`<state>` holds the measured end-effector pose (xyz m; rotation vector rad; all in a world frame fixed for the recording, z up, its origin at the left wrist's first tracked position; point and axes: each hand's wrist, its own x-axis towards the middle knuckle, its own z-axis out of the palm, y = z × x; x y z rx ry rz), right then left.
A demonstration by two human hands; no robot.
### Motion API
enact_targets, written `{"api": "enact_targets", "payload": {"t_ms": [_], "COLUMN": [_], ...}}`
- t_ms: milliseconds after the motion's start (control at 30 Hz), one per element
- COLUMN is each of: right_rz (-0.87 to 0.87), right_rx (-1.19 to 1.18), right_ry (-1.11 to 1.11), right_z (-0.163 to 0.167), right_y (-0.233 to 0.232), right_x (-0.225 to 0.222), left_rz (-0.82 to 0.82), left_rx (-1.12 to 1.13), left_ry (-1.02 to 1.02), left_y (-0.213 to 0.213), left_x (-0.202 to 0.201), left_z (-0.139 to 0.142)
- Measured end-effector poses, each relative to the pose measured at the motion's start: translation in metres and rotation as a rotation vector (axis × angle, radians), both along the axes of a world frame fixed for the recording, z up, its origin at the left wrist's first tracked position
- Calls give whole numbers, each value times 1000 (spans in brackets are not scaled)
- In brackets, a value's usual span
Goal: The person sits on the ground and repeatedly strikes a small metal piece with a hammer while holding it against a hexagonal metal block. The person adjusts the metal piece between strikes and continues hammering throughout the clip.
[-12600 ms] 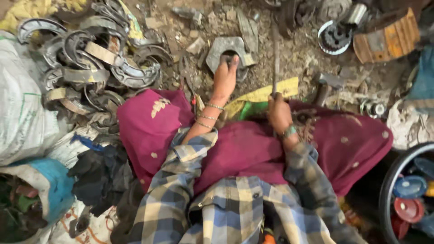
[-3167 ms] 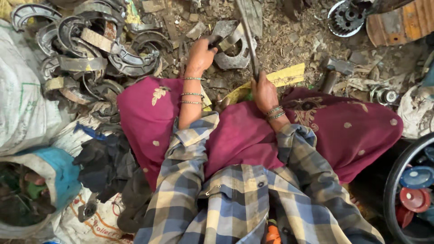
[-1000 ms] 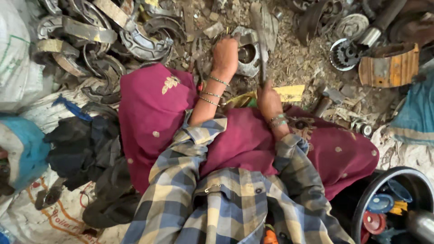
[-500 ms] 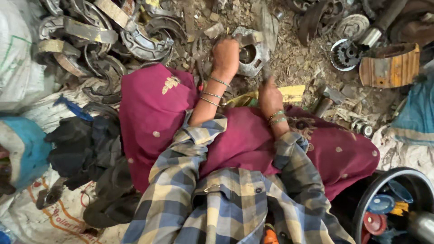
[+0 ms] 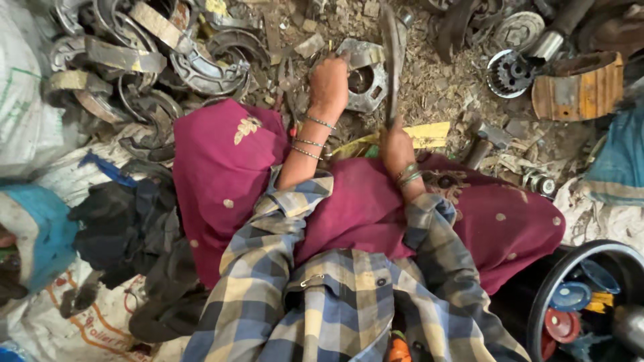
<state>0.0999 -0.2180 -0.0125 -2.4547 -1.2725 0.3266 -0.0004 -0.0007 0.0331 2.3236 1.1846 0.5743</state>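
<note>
Two hands at work. Left hand point(image 5: 329, 86) presses on one round metal housing point(image 5: 363, 75) lying on the littered ground ahead of the knees — fingers curled over its edge. Right hand point(image 5: 396, 145) fist-closed around one long metal rod point(image 5: 391, 64), held upright with its tip beside the housing. Brake shoes point(image 5: 134, 60) piled far left, too tangled to count. One yellow flat strip point(image 5: 429, 132) just right of the rod hand; one white printed sack point(image 5: 47, 322) bottom left.

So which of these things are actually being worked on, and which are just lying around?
In hand:
left hand on the round grey metal plate
right hand gripping the long dark metal bar

Lying about:
curved grey brake shoes
small toothed metal gear
rusty orange curved metal piece
black rubber tyre
</note>
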Motion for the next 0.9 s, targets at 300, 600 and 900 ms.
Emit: {"api": "enact_targets", "payload": {"t_ms": [300,600,900], "right_rz": [-232,-176,-241], "right_rx": [869,72,636], "right_ry": [268,-42,209], "right_z": [44,16,27], "right_y": [-18,2,-6], "right_x": [6,12,10], "left_rz": [-41,-2,-50], "left_rx": [131,113,-21], "left_ry": [-180,-12,-26], "left_y": [-1,5,5], "left_x": [-9,-6,-9], "left_z": [2,-2,-3]}}
